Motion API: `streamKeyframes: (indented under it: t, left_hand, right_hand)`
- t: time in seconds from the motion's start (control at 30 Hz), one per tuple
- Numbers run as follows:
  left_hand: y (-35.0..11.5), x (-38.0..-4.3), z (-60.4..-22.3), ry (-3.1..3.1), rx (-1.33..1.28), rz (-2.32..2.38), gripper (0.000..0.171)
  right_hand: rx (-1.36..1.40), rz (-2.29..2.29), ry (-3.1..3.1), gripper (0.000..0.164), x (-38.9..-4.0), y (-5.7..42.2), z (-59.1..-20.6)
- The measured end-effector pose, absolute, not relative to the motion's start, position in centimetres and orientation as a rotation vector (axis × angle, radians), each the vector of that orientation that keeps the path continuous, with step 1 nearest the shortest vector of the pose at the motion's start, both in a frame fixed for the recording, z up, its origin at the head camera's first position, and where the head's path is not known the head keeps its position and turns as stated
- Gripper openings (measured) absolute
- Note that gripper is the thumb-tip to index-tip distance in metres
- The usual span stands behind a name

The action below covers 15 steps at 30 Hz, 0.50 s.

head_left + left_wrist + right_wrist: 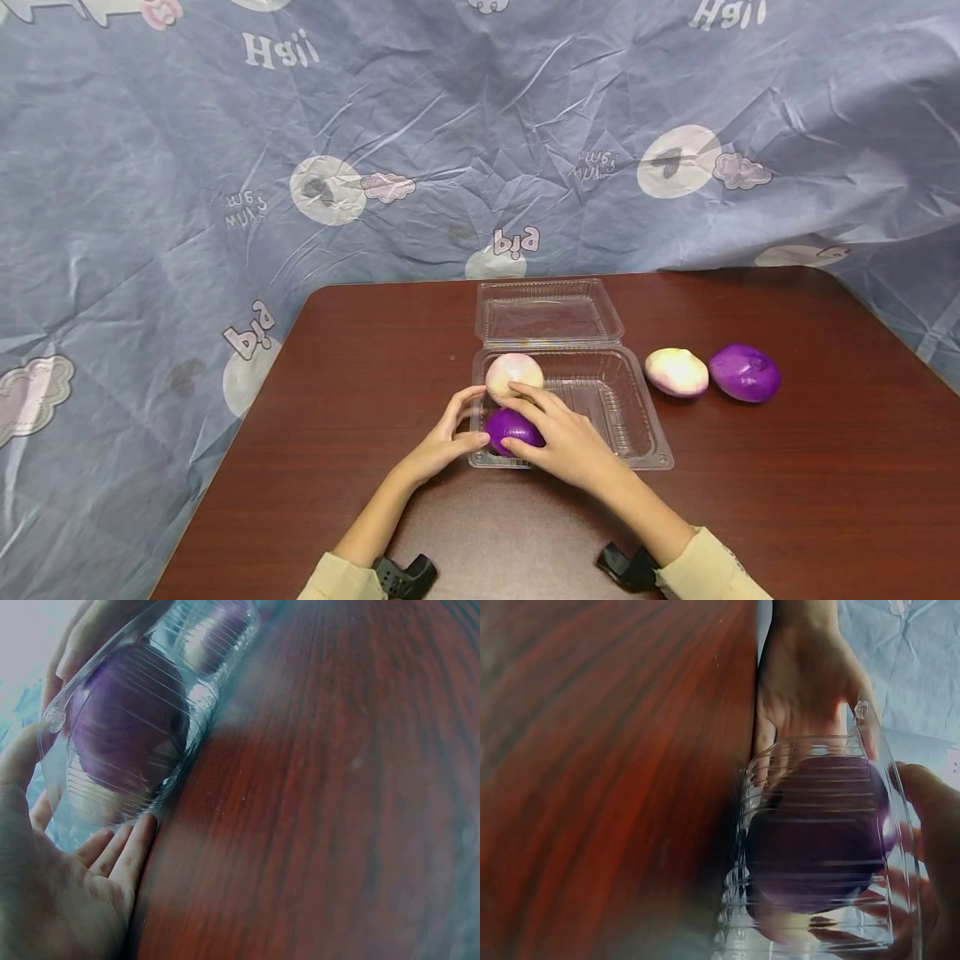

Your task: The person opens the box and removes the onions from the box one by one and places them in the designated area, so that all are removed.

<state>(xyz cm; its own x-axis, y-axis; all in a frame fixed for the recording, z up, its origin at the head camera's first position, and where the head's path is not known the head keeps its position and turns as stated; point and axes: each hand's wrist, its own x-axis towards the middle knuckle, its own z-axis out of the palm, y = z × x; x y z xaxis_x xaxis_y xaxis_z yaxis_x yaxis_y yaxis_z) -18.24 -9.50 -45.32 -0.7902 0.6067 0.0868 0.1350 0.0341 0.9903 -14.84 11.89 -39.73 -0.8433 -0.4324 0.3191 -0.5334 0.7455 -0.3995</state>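
A clear plastic clamshell box (647, 421) lies with its lid folded back on the table. In its left part sit a white-side-up turnip (513, 375) and, nearer me, a purple-side-up turnip (504, 427). My right hand (566, 437) grips the purple turnip from above, thumb on the near side and fingers over the far side. My left hand (442, 442) is at the box's left side, thumb by the near corner. In the left wrist view, the straight left fingers (127, 859) reach the clear wall. The right wrist view shows the purple turnip (817, 847) through the box's wall.
To the right of the box, a white turnip (677, 372) and a purple turnip (744, 372) lie side by side on the brown table (345, 375). The clear lid (547, 312) extends toward the back edge. A grey-blue printed cloth (450, 108) hangs behind.
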Motion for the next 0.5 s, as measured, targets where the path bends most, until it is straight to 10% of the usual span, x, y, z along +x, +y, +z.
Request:
streamKeyframes:
  t: [0.5]
  left_hand:
    - [-9.49, -18.21, -45.35, 1.956, 0.748, 1.815, 0.064]
  right_hand:
    - [0.759, 0.679, -2.856, 0.043, -14.64, 11.69, -39.78]
